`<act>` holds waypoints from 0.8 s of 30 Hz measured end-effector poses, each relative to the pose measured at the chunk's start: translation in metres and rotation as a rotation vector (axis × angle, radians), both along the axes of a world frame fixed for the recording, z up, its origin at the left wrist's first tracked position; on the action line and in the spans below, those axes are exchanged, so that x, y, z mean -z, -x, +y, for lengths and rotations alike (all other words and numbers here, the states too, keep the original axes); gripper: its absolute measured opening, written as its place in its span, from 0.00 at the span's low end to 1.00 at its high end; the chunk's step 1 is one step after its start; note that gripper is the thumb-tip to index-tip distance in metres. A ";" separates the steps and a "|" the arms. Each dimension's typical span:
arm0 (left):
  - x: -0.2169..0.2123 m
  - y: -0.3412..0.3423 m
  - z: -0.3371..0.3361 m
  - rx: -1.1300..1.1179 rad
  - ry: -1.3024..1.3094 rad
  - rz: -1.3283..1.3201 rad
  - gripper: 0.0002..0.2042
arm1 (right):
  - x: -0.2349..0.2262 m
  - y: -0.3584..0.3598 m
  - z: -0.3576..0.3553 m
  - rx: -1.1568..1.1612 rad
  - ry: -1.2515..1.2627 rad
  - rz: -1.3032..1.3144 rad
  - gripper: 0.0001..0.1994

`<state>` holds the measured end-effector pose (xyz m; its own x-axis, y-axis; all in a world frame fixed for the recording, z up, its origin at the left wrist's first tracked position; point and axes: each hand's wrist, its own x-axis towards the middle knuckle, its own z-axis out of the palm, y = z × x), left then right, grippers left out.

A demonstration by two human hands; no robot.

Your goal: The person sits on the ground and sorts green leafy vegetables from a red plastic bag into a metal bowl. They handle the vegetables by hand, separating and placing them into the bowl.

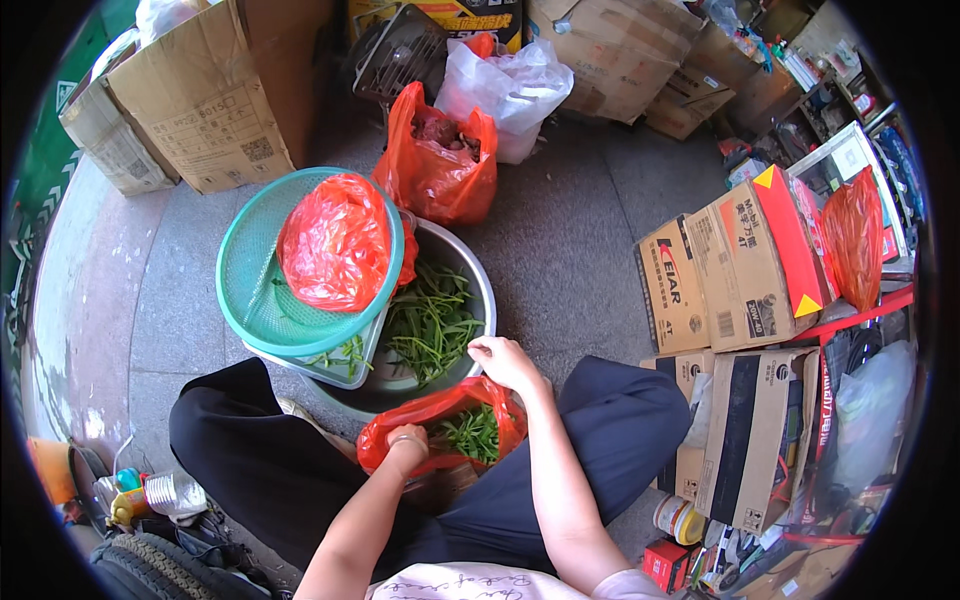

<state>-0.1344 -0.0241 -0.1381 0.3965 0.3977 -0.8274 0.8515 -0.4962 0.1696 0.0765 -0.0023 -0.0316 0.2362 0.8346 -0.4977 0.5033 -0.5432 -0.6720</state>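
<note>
A red plastic bag (375,432) full of leafy greens (470,432) lies between my legs. My left hand (407,436) is at the left side of its mouth, its fingers mostly hidden by the plastic and the leaves. My right hand (505,360) hovers by the near right rim of a metal basin (485,290), fingers curled into a pinch; whatever they may hold is too small to make out. Long-stemmed greens (430,325) lie in the basin. A turquoise mesh colander (240,290) with a crumpled red bag (335,243) in it sits over the basin's left side, above a pale plastic tray (362,372).
Beyond the basin stand a red bag of dark, lumpy contents (440,165) and a white plastic bag (505,90). Cardboard boxes (210,110) rise at the back left; more boxes (735,265) are stacked on the right. A tyre (150,570) lies at the lower left.
</note>
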 end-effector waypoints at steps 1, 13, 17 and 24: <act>-0.022 -0.011 0.005 0.016 -0.032 0.018 0.12 | -0.004 0.001 0.002 -0.007 -0.001 -0.012 0.13; -0.180 0.047 0.094 -0.717 0.530 -0.956 0.08 | -0.046 0.010 0.015 -0.197 -0.109 0.787 0.12; -0.173 0.045 0.096 -0.918 0.444 -0.959 0.11 | -0.060 0.012 0.015 -0.146 -0.051 0.819 0.13; -0.160 0.044 0.092 -0.919 0.372 -0.955 0.12 | -0.058 0.018 0.015 -0.178 -0.005 0.789 0.14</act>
